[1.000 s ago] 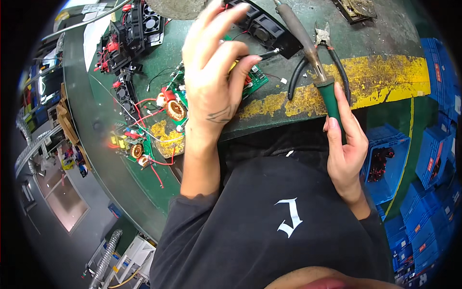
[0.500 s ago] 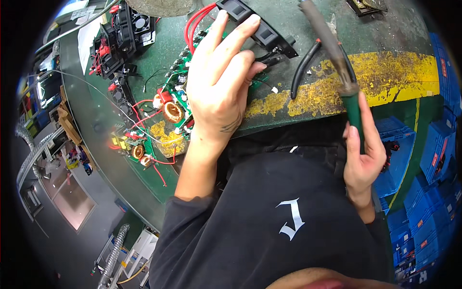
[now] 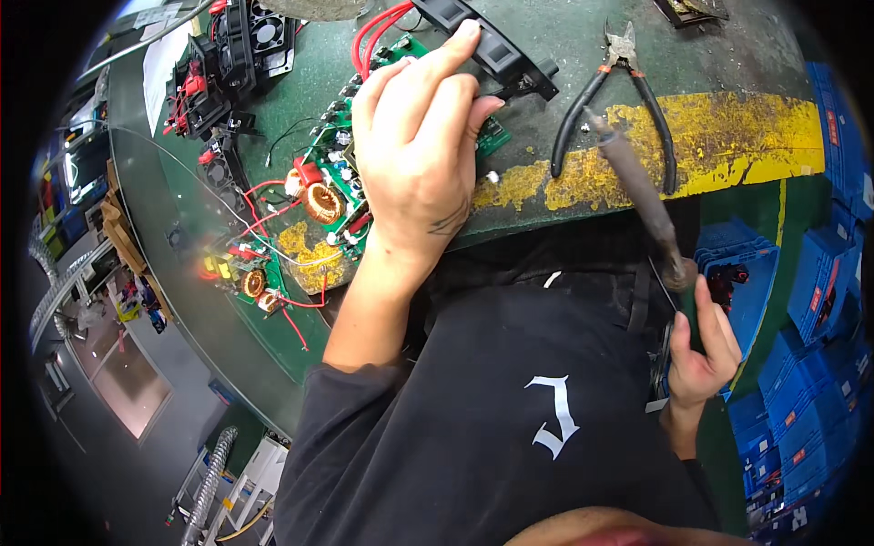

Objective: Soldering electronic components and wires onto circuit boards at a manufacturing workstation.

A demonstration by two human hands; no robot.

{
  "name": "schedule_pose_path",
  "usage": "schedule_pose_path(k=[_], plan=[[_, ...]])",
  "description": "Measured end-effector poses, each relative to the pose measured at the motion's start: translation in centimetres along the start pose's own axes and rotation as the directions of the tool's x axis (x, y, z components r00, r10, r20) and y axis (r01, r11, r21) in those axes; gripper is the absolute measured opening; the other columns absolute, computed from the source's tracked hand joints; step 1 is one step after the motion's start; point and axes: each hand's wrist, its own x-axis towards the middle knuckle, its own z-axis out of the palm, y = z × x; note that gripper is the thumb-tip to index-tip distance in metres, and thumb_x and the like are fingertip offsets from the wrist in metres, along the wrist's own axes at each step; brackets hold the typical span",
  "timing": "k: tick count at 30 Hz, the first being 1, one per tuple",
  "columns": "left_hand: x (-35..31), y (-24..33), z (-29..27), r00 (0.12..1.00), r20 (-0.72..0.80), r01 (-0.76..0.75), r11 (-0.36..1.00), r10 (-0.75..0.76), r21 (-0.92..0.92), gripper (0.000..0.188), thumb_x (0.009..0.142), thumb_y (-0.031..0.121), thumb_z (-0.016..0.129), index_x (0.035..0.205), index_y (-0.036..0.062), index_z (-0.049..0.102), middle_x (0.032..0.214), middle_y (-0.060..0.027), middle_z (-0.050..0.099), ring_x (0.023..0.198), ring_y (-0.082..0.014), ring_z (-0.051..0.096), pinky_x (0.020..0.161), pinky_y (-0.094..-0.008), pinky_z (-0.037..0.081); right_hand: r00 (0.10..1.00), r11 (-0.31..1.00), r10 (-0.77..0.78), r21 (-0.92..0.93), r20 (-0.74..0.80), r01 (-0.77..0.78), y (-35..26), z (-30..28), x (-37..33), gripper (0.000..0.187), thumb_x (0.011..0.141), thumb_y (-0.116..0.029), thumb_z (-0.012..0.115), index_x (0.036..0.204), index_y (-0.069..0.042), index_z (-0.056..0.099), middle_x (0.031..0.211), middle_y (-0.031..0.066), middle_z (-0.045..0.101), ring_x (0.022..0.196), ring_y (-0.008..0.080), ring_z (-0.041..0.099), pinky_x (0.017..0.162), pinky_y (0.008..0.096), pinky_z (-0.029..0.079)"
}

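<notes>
My left hand (image 3: 419, 146) lies palm-down on a green circuit board (image 3: 350, 173) on the dark green bench, fingers spread, fingertips touching a black rectangular part (image 3: 496, 55) at the board's far end. The board carries a copper coil (image 3: 323, 202) and red wires. My right hand (image 3: 701, 350) is pulled back off the bench's near edge and grips the handle of a soldering iron (image 3: 637, 196), whose dark shaft slants up and left, tip over the bench's yellow-painted strip.
Black-handled pliers (image 3: 619, 91) lie on the bench beside the iron's tip. More boards with coils and wires (image 3: 246, 273) and black fan units (image 3: 237, 55) sit to the left. Blue plastic bins (image 3: 819, 273) stand on the floor at right.
My right hand has drawn the soldering iron back from the board toward my body and down to the right. My left hand has shifted slightly farther up the board.
</notes>
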Motion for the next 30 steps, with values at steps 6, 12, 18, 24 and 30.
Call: schedule_pose_path(k=[6, 12, 18, 24, 30], plan=[[-0.1, 0.0, -0.1, 1.000, 0.012, 0.029, 0.999, -0.029, -0.025, 0.020, 0.083, 0.010, 0.079, 0.096, 0.0002, 0.067, 0.126, -0.0098, 0.073, 0.106, -0.0271, 0.067, 0.094, -0.0368, 0.049, 0.999, 1.000, -0.023, -0.017, 0.028, 0.023, -1.8, 1.0, 0.5, 0.047, 0.081, 0.013, 0.070, 0.128, 0.007, 0.069, 0.080, 0.0087, 0.066, 0.059, 0.0101, 0.047, 0.050, 0.0242, 0.035], [-0.2, 0.0, -0.1, 0.999, 0.017, 0.038, 0.998, -0.037, -0.059, 0.020, 0.082, 0.008, 0.079, 0.096, 0.0008, 0.067, 0.125, -0.0086, 0.073, 0.107, -0.0270, 0.067, 0.096, -0.0373, 0.047, 0.992, 0.990, -0.128, -0.051, 0.014, 0.129, -3.0, 2.1, 1.4, 0.048, 0.083, 0.014, 0.069, 0.130, 0.006, 0.067, 0.082, 0.0090, 0.067, 0.060, 0.0125, 0.049, 0.051, 0.0254, 0.037], [1.1, -3.8, 8.8, 0.530, -0.836, -0.586, 0.776, 0.146, -0.236, 0.019, 0.080, 0.009, 0.079, 0.092, -0.0001, 0.067, 0.126, -0.0188, 0.070, 0.105, -0.0367, 0.066, 0.095, -0.0444, 0.049, 0.997, 0.992, -0.067, -0.103, 0.041, 0.071, -4.6, 2.8, 1.8, 0.048, 0.085, 0.015, 0.068, 0.133, 0.006, 0.066, 0.085, 0.0108, 0.068, 0.060, 0.0147, 0.051, 0.054, 0.0268, 0.041], [2.9, -3.2, 9.4, 0.428, -0.894, -0.617, 0.765, 0.130, -0.184, 0.020, 0.080, 0.009, 0.079, 0.093, -0.0012, 0.068, 0.120, -0.0168, 0.072, 0.095, -0.0332, 0.066, 0.087, -0.0415, 0.049, 0.997, 0.985, -0.033, -0.165, 0.066, 0.044, -4.8, 2.6, 1.4, 0.049, 0.085, 0.015, 0.069, 0.133, 0.006, 0.065, 0.086, 0.0116, 0.069, 0.062, 0.0163, 0.053, 0.056, 0.0273, 0.043], [1.3, -0.1, 1.4, 0.891, -0.420, -0.278, 0.940, 0.174, -0.200, 0.021, 0.078, 0.008, 0.080, 0.092, -0.0022, 0.068, 0.117, -0.0186, 0.073, 0.092, -0.0336, 0.067, 0.084, -0.0418, 0.050, 0.996, 0.982, -0.077, -0.172, 0.034, 0.082, -5.2, 3.1, 1.1, 0.050, 0.085, 0.015, 0.068, 0.134, 0.008, 0.064, 0.091, 0.0128, 0.071, 0.063, 0.0171, 0.054, 0.057, 0.0273, 0.044]])
